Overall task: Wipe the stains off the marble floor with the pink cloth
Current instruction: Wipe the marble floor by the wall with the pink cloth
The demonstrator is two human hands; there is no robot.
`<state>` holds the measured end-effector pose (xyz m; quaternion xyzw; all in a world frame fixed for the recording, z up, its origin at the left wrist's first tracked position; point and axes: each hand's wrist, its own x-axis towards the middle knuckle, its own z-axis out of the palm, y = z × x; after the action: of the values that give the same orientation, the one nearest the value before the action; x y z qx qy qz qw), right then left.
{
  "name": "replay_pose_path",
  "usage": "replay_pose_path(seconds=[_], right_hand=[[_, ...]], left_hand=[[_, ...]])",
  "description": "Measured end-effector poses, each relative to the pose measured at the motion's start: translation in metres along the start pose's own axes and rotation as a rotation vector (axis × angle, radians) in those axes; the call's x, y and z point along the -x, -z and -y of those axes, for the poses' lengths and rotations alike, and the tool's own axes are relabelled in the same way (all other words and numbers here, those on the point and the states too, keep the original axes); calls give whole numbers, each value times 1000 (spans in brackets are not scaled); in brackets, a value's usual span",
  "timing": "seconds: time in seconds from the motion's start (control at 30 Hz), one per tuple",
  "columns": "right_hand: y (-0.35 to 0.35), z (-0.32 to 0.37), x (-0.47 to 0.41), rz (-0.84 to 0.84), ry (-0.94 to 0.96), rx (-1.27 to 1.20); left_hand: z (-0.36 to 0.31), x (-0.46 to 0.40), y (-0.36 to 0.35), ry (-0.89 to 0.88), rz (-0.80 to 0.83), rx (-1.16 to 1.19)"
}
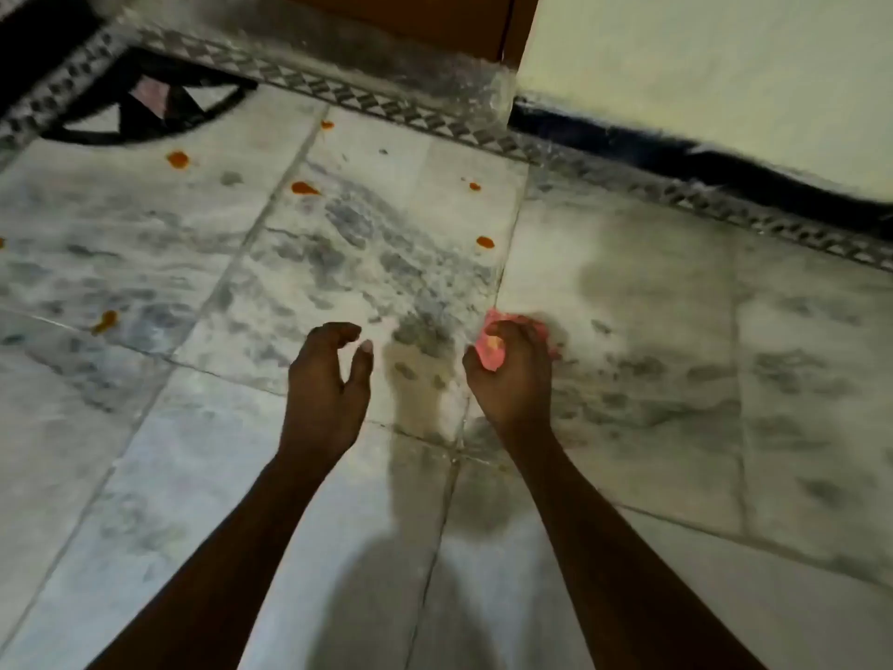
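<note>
Here the right hand (507,365) clutches the pink cloth (489,349) bunched in curled fingers, held above the marble floor (628,331), presumably balled up for wiping. The left hand (331,374) holds nothing, its fingers loosely curled. Orange stains (304,188) lie from nine to twelve o'clock of the hands, apparently unwiped; the nearest (484,242) sits at twelve o'clock of the cloth.

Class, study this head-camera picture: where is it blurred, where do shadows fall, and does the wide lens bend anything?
Head view: dim light; motion blur smears the patterned border and black skirting; the person's shadow darkens the marble floor below both hands; the skirting line bows from lens distortion.
</note>
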<state>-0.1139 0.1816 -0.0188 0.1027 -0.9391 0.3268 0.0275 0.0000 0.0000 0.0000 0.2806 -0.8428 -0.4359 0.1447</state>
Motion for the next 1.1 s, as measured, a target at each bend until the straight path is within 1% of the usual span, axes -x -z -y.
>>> replay_pose_path(seconds=[0.07,0.1,0.13,0.2,0.3,0.4,0.47,0.53,0.57,0.6,0.63,0.7,0.77,0.8,0.83,0.87,0.9,0.97,1.0,1.03,1.07,1.1], right_hand=[[-47,-44,-6,17,-39,180],[-67,-67,-12,56,-41,278],[-79,-83,-16,61,-72,324],[-106,-109,-28,132,-75,341],[-127,-121,-38,36,75,356],[-156,-84,-26,85,210,258],[-178,-61,-14,49,273,325],[-198,-45,-17,-11,237,344],[-206,-36,-22,-21,236,345],[-215,-24,-26,9,260,336],[-225,-12,-28,36,318,321],[-244,11,-21,97,513,281],[-236,16,6,163,701,207],[-224,6,20,175,750,193],[-212,-7,26,186,761,187],[-204,-18,22,166,733,207],[-203,-21,12,122,634,255],[-224,-1,-24,51,292,354],[-240,22,-38,74,173,356],[-254,40,-40,120,173,351],[-263,55,-29,164,301,335],[-261,57,-12,205,478,316]], left_hand=[[49,-11,-20,-22,-16,-135],[73,-16,-28,-39,-17,-205],[92,-18,-32,-27,-22,-266],[127,-23,-38,-11,-52,-366],[165,-34,-37,-23,-134,-387],[184,-42,-26,-10,-147,-375],[190,-44,-18,-25,-128,-412],[196,-37,-14,-47,-68,-503],[201,-33,-14,-64,-62,-553],[203,-31,-14,-80,-62,-582],[206,-32,-14,-88,-75,-595],[210,-37,-16,-76,-89,-599],[211,-37,-13,-40,-86,-600],[210,-36,-14,-35,-77,-591],[209,-36,-12,-32,-75,-591],[210,-35,-12,-30,-73,-598],[212,-35,-10,-31,-70,-605],[214,-36,-12,-30,-62,-608],[216,-38,-12,-33,-57,-614],[216,-37,-14,-28,-60,-628],[216,-37,-11,-10,-68,-642],[216,-38,-10,12,-75,-655]])
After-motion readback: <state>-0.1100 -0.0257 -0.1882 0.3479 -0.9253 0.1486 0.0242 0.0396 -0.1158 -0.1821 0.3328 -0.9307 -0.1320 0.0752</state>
